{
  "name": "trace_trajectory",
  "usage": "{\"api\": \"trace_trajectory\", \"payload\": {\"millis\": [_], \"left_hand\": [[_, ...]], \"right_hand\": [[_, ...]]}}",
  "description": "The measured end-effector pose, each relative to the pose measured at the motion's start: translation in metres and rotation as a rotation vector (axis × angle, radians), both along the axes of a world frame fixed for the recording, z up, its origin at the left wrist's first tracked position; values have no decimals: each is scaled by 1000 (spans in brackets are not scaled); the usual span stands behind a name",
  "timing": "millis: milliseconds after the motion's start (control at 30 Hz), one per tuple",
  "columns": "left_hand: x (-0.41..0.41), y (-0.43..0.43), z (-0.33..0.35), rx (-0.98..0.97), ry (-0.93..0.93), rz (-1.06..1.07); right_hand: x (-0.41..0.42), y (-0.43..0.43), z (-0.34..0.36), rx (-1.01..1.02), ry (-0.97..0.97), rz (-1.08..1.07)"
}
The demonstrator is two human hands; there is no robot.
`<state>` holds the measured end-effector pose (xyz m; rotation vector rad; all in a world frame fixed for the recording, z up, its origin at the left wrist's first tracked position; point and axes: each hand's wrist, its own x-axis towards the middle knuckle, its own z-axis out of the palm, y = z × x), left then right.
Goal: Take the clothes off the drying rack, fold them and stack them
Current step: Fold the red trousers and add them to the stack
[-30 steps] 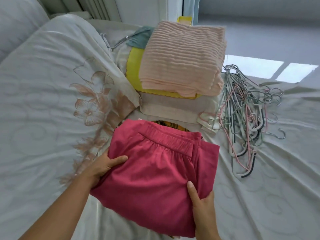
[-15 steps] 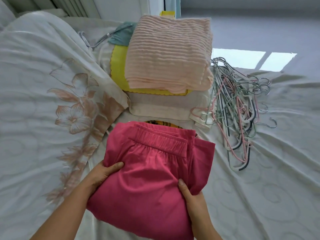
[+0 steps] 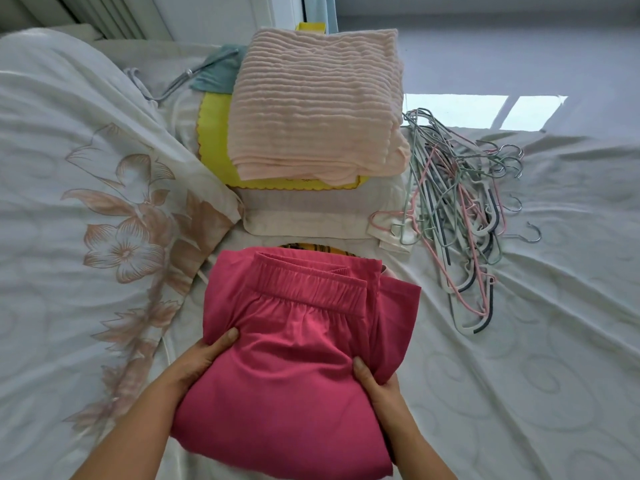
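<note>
A folded pink garment with an elastic waistband lies in front of me on the bed, its waistband turned away from me. My left hand grips its left edge, thumb on top. My right hand grips its right edge the same way. A sliver of yellow patterned cloth shows just past the waistband. Farther back stands a stack of folded clothes: a peach ribbed piece on top, a yellow piece under it, a pale beige one at the bottom.
A tangle of several plastic hangers lies to the right of the stack. A white floral-embroidered duvet is heaped at the left. A teal cloth and one more hanger lie behind the stack. White bedsheet stretches to the right.
Both hands have kept their grip on the pink garment's sides while it shifted slightly toward me; the view has tilted a little, so the stack sits higher in frame.
</note>
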<state>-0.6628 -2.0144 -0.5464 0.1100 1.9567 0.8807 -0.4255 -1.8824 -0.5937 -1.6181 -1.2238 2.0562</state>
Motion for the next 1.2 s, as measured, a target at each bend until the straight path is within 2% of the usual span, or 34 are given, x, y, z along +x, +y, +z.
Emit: {"api": "trace_trajectory", "payload": {"millis": [167,333,467,667,767,933,1033,1100,1200], "left_hand": [[2,8,-7,14,-24,-31],[0,9,-14,51,-24,-1],[1,6,-11,40,81,37],[-2,6,5,44,231,14],[1,10,8,55,303,6],[9,20,11,66,244,38],[9,23,11,9,247,35],[9,25,13,-23,222,34],[12,28,14,-29,168,21]], "right_hand": [[5,-1,-46,52,-142,41],[-4,5,-20,9,-80,36],[0,0,-12,163,-142,-9],[9,0,31,145,24,-53],[9,3,35,137,42,-63],[-4,-8,38,276,-76,-44],[-11,-12,45,357,-66,-35],[-9,-11,45,337,-48,-30],[0,-6,39,187,-39,-59]]}}
